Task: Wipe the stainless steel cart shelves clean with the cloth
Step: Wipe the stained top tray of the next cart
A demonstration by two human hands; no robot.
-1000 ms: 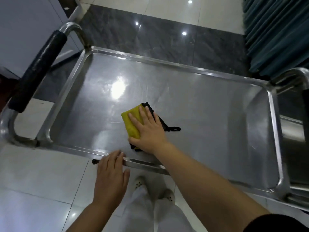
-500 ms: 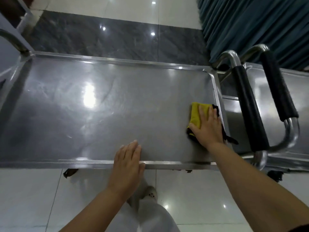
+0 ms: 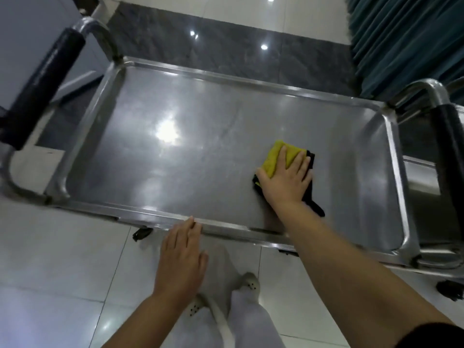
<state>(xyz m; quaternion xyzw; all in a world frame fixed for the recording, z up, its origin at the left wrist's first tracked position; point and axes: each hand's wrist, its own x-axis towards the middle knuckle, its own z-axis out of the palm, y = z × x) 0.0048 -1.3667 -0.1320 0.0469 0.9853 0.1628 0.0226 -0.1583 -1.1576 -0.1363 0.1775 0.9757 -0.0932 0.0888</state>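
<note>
Pressing cloth (image 3: 272, 156) onto shelf (image 3: 200, 167), right hand (image 3: 286, 182) lies flat; left hand (image 3: 180, 257) rests flat on rim (image 3: 155, 218).

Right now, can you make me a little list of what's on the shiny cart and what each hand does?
cart shelf: shiny steel, raised rim
cloth: yellow and black, flat on the shelf
right hand: fingers straight, pressing the cloth down
left hand: fingers straight, tips at the near rim
curtain: teal, behind the cart
</note>
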